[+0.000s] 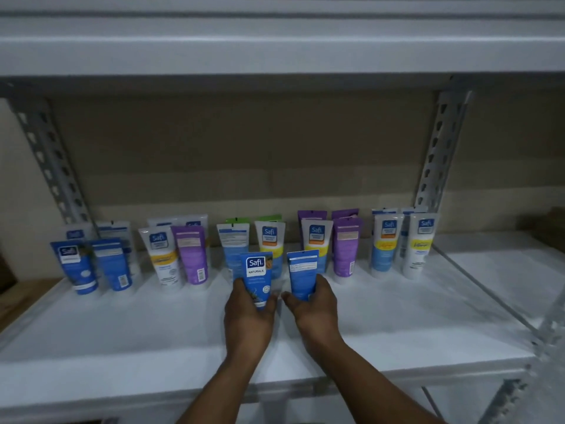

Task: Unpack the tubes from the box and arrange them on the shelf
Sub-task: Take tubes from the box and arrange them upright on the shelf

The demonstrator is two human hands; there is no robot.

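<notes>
left grip (247,313) holds safi tube (256,270), right grip (318,310) blue tube (302,270), at white shelf (122,325), tan wall (244,148)

Front strip of the shelf (122,332) is bare from side to side; my forearms come in over it freely. The back is blocked by a row of tubes (189,255), standing in pairs about two deep with narrow gaps between pairs. My left hand (247,316) grips a blue tube (256,276) and my right hand (318,310) a second blue tube (302,273), just before the middle pairs. The upper shelf (275,50) is well above the tube tops. Left upright (52,166) and right upright (437,154) flank the row. Open board lies right of the last pair.
</notes>
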